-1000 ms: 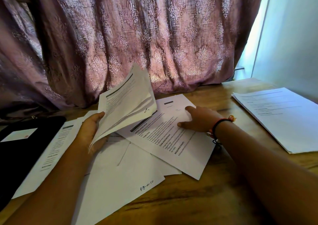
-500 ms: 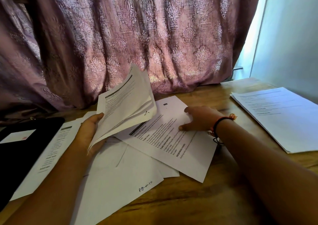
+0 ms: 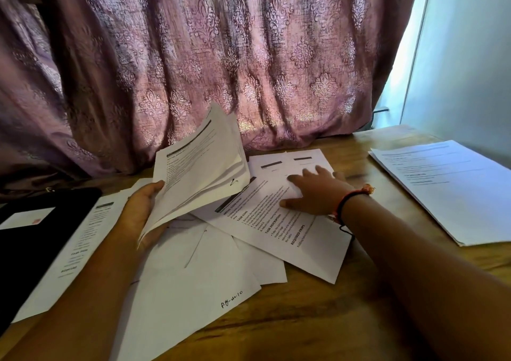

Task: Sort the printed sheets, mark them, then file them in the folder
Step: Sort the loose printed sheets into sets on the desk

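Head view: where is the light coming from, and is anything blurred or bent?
Head view: daylight enters at the right beside the curtain, brightening the stack of sheets there; the right hand is motion-blurred; the bundle in the left hand is sharper; edges bow, wide-angle.

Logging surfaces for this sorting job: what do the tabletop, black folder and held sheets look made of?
The tabletop: wood or wood-look laminate; brown grain streaks, faint sheen. The black folder: smooth plastic or coated card, unclear which; white label on it. The held sheets: thin matte white paper, bending and fanning in the left hand.
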